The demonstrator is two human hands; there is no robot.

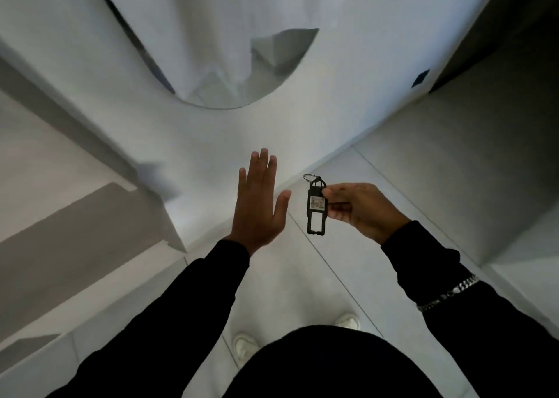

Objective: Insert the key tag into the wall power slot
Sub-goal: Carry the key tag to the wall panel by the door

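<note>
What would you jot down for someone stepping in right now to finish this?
Right hand: pinching the black key tag by its edge, tag upright with its ring on top.
Left hand: open, flat, holding nothing.
A small dark plate sits on the wall, far right; it may be the power slot, but it is too small to tell.
Done: tag in hand.
Left: find the slot, bring the tag to it and insert it.

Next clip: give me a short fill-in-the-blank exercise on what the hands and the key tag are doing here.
1. The black plastic key tag is pinched in the ____ hand.
2. The left hand is open and holds ____.
3. A metal ____ sits at the tag's top end.
4. Both arms wear ____ sleeves.

Answers: right; nothing; ring; black
</note>
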